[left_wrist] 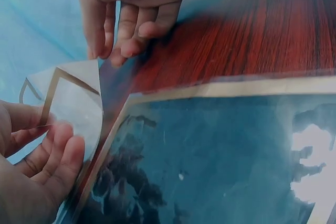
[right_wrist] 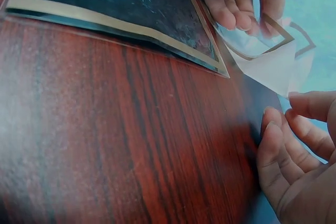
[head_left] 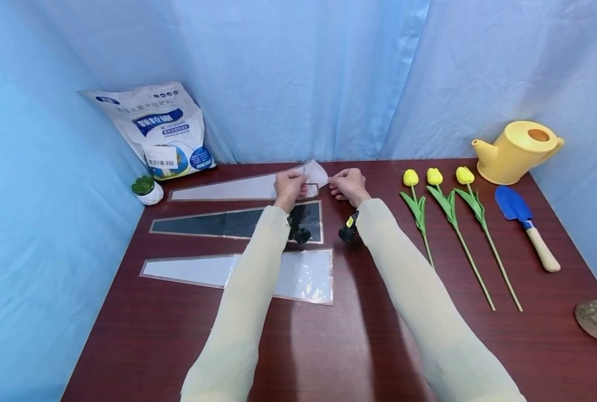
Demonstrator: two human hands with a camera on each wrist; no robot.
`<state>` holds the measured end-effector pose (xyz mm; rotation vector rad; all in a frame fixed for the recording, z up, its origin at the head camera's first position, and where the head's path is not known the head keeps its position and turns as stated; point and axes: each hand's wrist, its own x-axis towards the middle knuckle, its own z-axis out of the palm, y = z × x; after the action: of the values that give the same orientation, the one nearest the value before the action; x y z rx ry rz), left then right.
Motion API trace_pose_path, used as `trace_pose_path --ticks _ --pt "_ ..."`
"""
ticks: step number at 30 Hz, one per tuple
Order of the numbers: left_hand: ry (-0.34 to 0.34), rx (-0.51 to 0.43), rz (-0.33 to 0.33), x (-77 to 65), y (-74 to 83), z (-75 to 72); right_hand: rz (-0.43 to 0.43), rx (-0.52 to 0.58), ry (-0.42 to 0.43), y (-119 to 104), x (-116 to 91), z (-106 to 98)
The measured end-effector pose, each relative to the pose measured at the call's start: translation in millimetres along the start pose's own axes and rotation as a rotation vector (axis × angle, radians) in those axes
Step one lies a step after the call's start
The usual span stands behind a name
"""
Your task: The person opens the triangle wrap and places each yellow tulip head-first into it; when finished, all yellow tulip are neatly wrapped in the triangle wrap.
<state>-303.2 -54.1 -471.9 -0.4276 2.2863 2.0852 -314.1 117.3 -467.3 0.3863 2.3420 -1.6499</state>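
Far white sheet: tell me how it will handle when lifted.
The far white sheet will probably be floppy: its wide end bends up between the left hand and the right hand. Its thin edge suggests it is light. Its narrow end, flat on the table, may trail.

Head view: from my head, forward and down over the table (head_left: 142, 335); wrist views: close, both showing the white sheet (left_wrist: 79, 106).

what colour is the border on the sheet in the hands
The border is brownish gold, seen best in the left wrist view.
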Motion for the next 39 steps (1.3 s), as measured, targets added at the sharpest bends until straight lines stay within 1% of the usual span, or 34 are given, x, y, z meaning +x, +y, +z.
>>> trace_pose_path --ticks 5,14,20,24,30,39 --pt "0.008 -0.021 -0.026 -0.4 -1.4 0.0 0.001 0.001 0.0 0.3 0.3 -0.6" --pt "0.014 0.011 -0.029 -0.1 -0.6 4.4 -0.024 0.01 -0.026 -2.6 -2.1 -3.0" --pt "0.014 0.022 -0.022 -0.5 -0.8 5.2 -0.058 0.008 -0.01 -7.7 -9.0 -7.4" --pt "0.01 0.018 -0.02 -2.2 -1.0 5.2 -0.078 0.002 -0.001 -10.6 -15.4 -17.1" --pt "0.02 0.023 -0.02 -3.1 -0.9 5.3 -0.13 -0.004 -0.008 -12.9 -24.7 -38.0" --pt "0.033 0.052 -0.024 -0.3 -2.5 5.4 -0.21 0.052 0.003 -10.7 -41.2 -72.8"
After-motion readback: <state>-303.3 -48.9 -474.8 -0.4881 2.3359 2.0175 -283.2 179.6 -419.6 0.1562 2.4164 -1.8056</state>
